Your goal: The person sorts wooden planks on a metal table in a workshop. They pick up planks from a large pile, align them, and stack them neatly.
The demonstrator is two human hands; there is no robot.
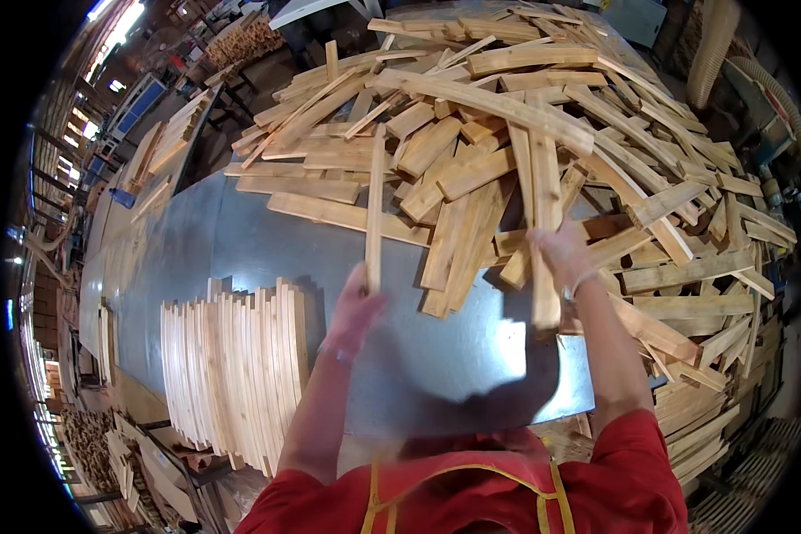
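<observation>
My left hand (356,309) is closed round the lower end of a narrow wooden slat (376,209), which points away from me over the grey metal tabletop (329,240). Farther right, my right hand (564,256) grips a wider wooden board (545,191) along its side, and the board's near end reaches back toward me. Beside that board's far part lies another thin slat (521,169); whether my fingers hold it too I cannot tell. Both pieces overlap a large jumbled heap of wooden boards (472,169) in front of me.
Left of my left forearm, several slats stand side by side in a neat row (231,365). Loose boards (694,307) spread along the right side. A second table with boards (173,138) is at far left. A ribbed duct hose (714,53) hangs at the back right.
</observation>
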